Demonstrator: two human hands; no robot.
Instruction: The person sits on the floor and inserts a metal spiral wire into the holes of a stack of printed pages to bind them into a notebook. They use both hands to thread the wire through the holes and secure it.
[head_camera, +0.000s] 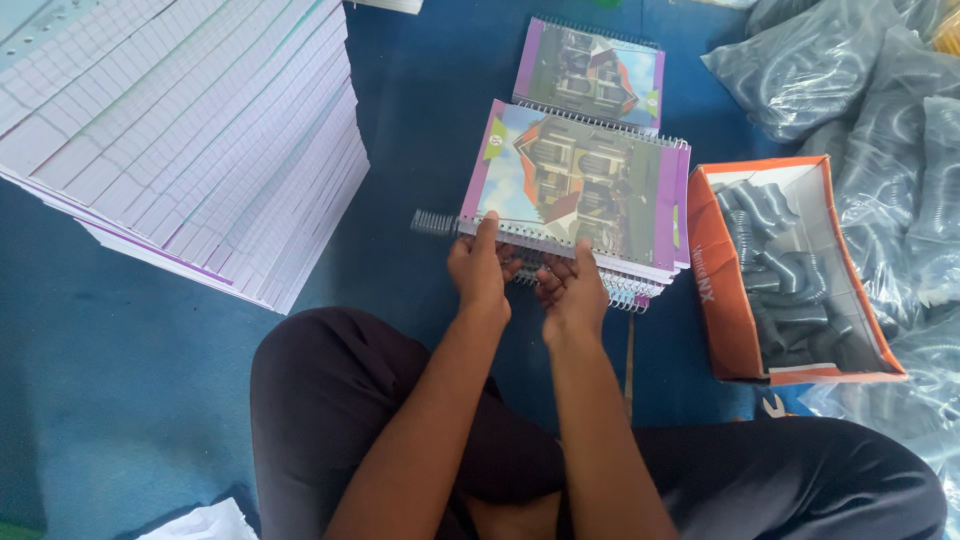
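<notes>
A notebook (575, 180) with a purple-edged cover showing a house picture lies on top of a stack of like notebooks in the middle of the head view. My left hand (480, 268) grips its near edge, thumb on the cover. My right hand (572, 290) holds the same edge just to the right. A grey spiral wire coil (435, 222) runs along that edge and sticks out to the left of the cover. A second stack of bound notebooks (590, 72) lies behind the first.
A tall slanted stack of lined white sheets (190, 130) fills the upper left. An orange box (722, 300) holding grey coils stands at the right, with clear bags of coils (860, 90) beyond it. My dark-trousered legs cross the bottom on a blue floor (120, 400).
</notes>
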